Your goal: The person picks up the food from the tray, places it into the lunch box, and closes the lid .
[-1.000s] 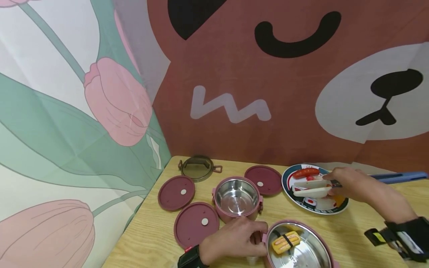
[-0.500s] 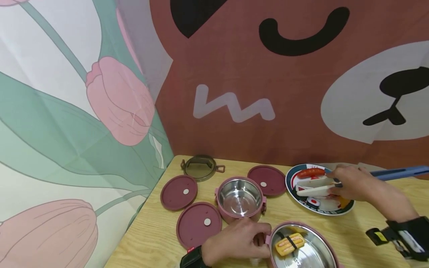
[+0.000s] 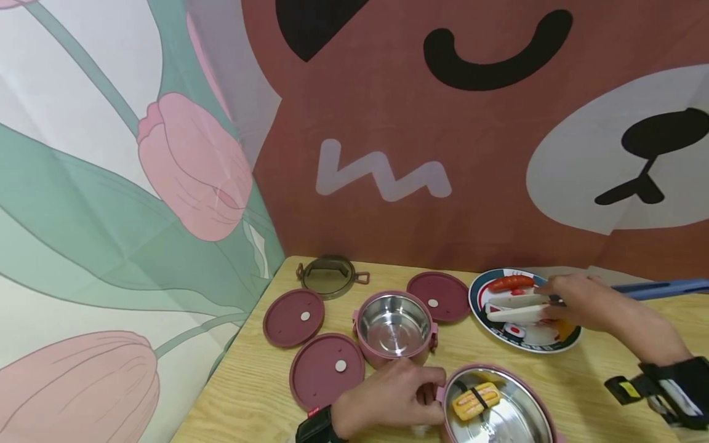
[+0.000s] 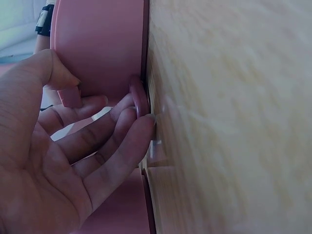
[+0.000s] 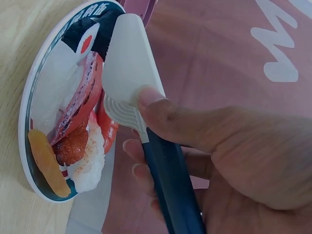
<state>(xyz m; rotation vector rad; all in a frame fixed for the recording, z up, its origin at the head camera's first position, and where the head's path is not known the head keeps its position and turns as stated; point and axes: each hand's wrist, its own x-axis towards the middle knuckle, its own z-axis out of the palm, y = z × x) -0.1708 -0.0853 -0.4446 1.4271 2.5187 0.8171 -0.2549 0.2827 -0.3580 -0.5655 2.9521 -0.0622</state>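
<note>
My left hand (image 3: 396, 397) pinches the side tab (image 4: 71, 96) of a pink lunch container (image 3: 515, 418) with a steel inside. A toy egg sushi (image 3: 476, 401) with a dark band lies in it. My right hand (image 3: 581, 301) holds blue-handled food tongs (image 5: 168, 175), thumb on their pale head. The white tips lie apart over an oval plate (image 3: 475, 295) of toy food. On that plate are a red sausage (image 3: 509, 282), a small white-and-red roll (image 3: 514, 331), a red striped piece (image 5: 84, 97) and an orange piece (image 5: 48, 163).
A smaller steel-lined container (image 3: 394, 329) stands behind my left hand. Round maroon lids lie around it: one at far left (image 3: 290, 320), one nearer (image 3: 324, 384) and one at the back (image 3: 443, 292). A clear brownish lid (image 3: 328, 286) lies by the printed cloth (image 3: 388, 237).
The head view shifts slightly. Both hands keep their grips, and the tongs stay over the plate with hardly any movement.
</note>
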